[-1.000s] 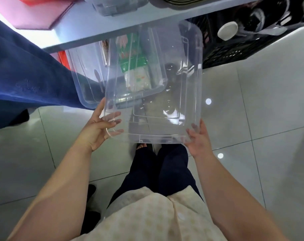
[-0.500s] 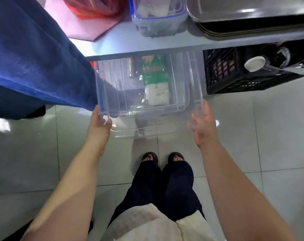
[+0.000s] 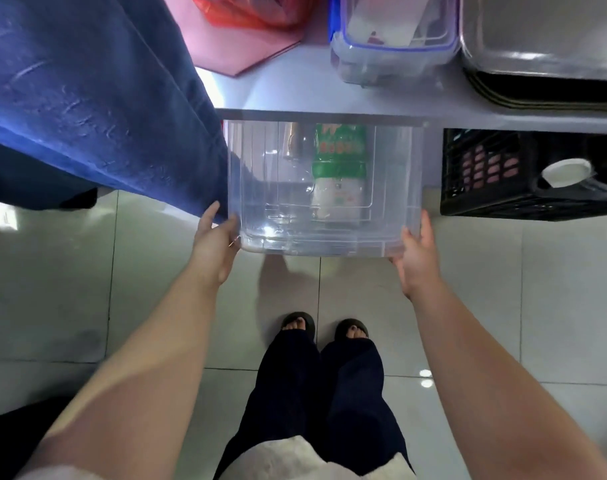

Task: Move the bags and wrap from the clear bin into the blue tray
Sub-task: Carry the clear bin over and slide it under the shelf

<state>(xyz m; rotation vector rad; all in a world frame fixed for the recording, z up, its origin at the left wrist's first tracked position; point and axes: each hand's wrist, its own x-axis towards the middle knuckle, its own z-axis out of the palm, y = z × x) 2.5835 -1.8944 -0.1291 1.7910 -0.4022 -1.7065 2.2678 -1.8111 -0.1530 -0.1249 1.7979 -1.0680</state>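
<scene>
2 hands (image 3: 213, 245) at clear bin (image 3: 330, 239) sides

Bright, even room light; small glare spots on the glossy floor tiles (image 3: 426, 378), edges bowed by the wide lens, slightly soft.

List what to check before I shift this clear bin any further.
1. Grip of left hand on the bin's left corner: ok.
2. Hold of right hand on the right corner, fingers straight along the wall: ok.
3. Green-white bag lying inside the bin: ok.
4. Clearance from cloth: not ok, it hangs against the bin's left side and could snag.
5. Gap to crate: ok.
6. Place of blue tray: cannot tell, not in view.
</scene>
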